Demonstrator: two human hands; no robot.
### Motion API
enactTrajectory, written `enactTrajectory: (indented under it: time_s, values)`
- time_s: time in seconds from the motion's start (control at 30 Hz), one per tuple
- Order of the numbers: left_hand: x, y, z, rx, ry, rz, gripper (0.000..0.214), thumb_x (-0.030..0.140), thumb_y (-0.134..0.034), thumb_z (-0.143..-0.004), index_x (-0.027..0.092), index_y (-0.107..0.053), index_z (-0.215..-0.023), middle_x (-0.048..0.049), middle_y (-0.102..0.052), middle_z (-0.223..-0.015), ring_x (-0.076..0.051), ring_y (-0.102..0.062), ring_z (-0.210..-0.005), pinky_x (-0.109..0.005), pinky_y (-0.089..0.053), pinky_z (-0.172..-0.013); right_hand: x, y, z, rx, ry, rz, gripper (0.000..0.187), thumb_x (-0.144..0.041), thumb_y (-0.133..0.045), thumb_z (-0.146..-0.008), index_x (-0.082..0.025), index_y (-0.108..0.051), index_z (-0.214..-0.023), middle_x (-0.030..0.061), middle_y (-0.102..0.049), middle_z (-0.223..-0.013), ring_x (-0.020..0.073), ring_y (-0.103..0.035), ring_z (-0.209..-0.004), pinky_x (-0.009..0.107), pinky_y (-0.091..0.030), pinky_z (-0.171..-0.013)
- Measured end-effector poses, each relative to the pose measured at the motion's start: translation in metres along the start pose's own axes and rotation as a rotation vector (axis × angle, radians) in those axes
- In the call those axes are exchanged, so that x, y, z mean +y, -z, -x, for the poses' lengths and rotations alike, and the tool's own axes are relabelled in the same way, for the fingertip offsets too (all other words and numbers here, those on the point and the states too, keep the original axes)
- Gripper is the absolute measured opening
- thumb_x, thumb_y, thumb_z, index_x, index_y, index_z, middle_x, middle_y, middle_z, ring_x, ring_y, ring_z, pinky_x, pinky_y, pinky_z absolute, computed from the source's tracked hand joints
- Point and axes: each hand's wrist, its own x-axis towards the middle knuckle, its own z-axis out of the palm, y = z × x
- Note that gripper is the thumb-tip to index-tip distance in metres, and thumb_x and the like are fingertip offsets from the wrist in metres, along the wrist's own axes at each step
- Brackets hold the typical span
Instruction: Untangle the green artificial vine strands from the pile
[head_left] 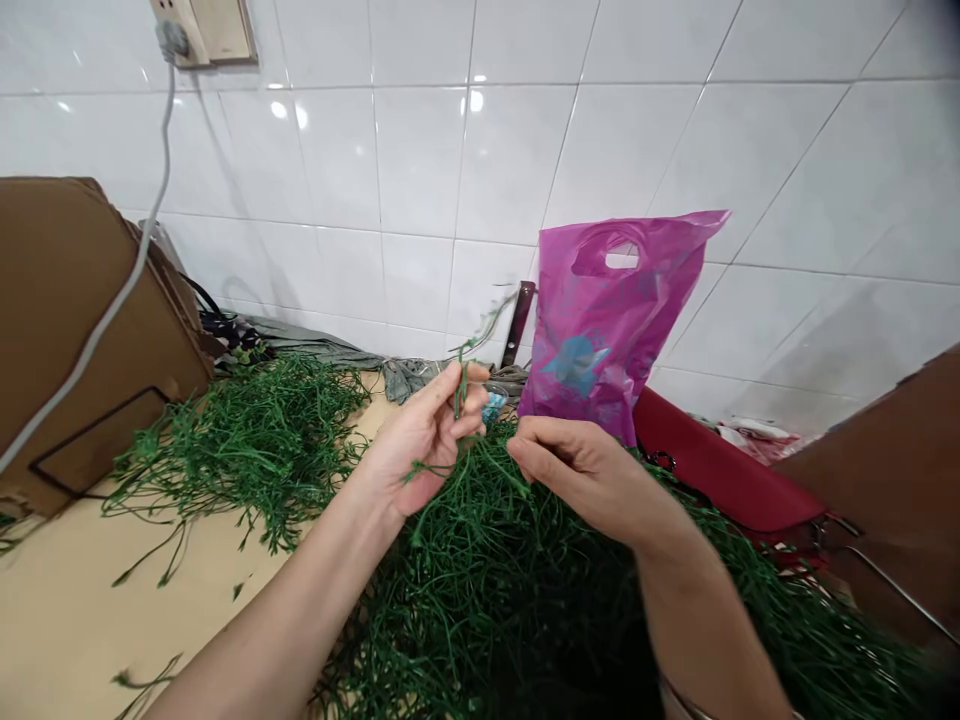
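Note:
My left hand (pixel 424 435) grips a thin green stem (pixel 460 390) upright between thumb and fingers, and its leafy tip rises above them. My right hand (pixel 577 470) sits just to the right, its thumb and fingertips pinched close together. I cannot tell whether they hold a strand. Below both hands lies a large heap of thin green stems (pixel 487 610), with some stems reaching up to my fingers. A second, smaller heap of green stems (pixel 247 450) lies to the left on a cream tabletop (pixel 67 620).
A magenta plastic bag (pixel 600 320) leans against the white tiled wall (pixel 420 150), with a red bag or folder (pixel 720 465) to its right. Brown cardboard (pixel 75 330) stands at the left, and a brown panel (pixel 892 480) at the right. A grey cable (pixel 112 290) hangs from a wall socket (pixel 202 30).

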Motion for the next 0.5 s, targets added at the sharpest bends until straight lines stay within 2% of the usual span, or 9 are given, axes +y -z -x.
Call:
enactTrajectory:
  time_s: [0.07,0.1,0.2,0.27,0.3,0.43,0.5]
  values:
    - [0.001,0.004,-0.004,0.052,-0.032,-0.032,0.033,0.023,-0.046,-0.103,0.01,-0.074,-0.092,-0.0023,-0.063,-0.076,-0.004,-0.054,-0.056,-0.014,-0.049,-0.058,-0.002,0.016,0.009,-0.039,-0.106,0.176,0.03,-0.039,-0.055,-0.094,-0.022,-0.057,-0.07,-0.0028,-0.053,-0.067,0.013,-0.048,-0.061,0.026,-0.038,-0.058]
    - [0.002,0.006,-0.006,0.067,-0.043,-0.048,0.03,0.023,-0.049,-0.102,0.011,-0.075,-0.094,-0.0036,-0.065,-0.081,-0.006,-0.057,-0.061,-0.014,-0.049,-0.059,-0.004,0.022,0.014,-0.013,-0.131,0.254,0.023,-0.039,-0.059,-0.093,-0.023,-0.063,-0.076,-0.0014,-0.061,-0.075,0.015,-0.055,-0.07,0.028,-0.041,-0.064]
    - [0.0,0.01,-0.007,0.104,-0.064,-0.119,0.023,0.026,-0.059,-0.096,0.013,-0.078,-0.094,-0.0041,-0.067,-0.084,-0.008,-0.059,-0.069,-0.017,-0.049,-0.063,-0.009,0.026,0.022,0.202,-0.139,0.396,0.015,-0.038,-0.062,-0.091,-0.025,-0.069,-0.089,0.0009,-0.07,-0.094,0.0203,-0.062,-0.09,0.033,-0.044,-0.083]
    - [-0.003,0.011,-0.006,0.108,-0.053,-0.174,0.021,0.031,-0.066,-0.092,0.015,-0.079,-0.096,-0.0036,-0.067,-0.082,-0.009,-0.058,-0.072,-0.017,-0.048,-0.064,-0.012,0.017,0.021,0.316,-0.11,0.404,0.013,-0.035,-0.059,-0.094,-0.026,-0.068,-0.093,0.0007,-0.07,-0.097,0.0205,-0.062,-0.094,0.034,-0.044,-0.088]
    - [-0.005,0.01,-0.004,0.104,-0.047,-0.197,0.021,0.034,-0.069,-0.09,0.017,-0.08,-0.096,-0.0032,-0.067,-0.082,-0.01,-0.058,-0.073,-0.017,-0.047,-0.065,-0.013,0.009,0.018,0.323,-0.092,0.387,0.013,-0.034,-0.058,-0.095,-0.026,-0.068,-0.095,0.0003,-0.07,-0.099,0.0203,-0.062,-0.095,0.035,-0.044,-0.09]
    - [-0.01,0.003,0.002,0.048,-0.049,-0.265,0.022,0.039,-0.071,-0.088,0.021,-0.08,-0.095,-0.0035,-0.071,-0.089,-0.013,-0.06,-0.081,-0.021,-0.047,-0.069,-0.011,-0.017,0.005,0.229,-0.061,0.279,0.009,-0.027,-0.064,-0.092,-0.025,-0.067,-0.1,-0.0003,-0.071,-0.105,0.0195,-0.063,-0.102,0.034,-0.045,-0.092]
    - [-0.009,0.0,0.004,0.025,-0.053,-0.293,0.025,0.043,-0.068,-0.089,0.022,-0.08,-0.098,-0.0044,-0.073,-0.099,-0.016,-0.062,-0.092,-0.024,-0.047,-0.076,-0.008,-0.021,0.0,0.258,-0.076,0.24,0.008,-0.019,-0.063,-0.09,-0.023,-0.068,-0.095,-0.0003,-0.072,-0.098,0.0182,-0.064,-0.094,0.033,-0.047,-0.088]
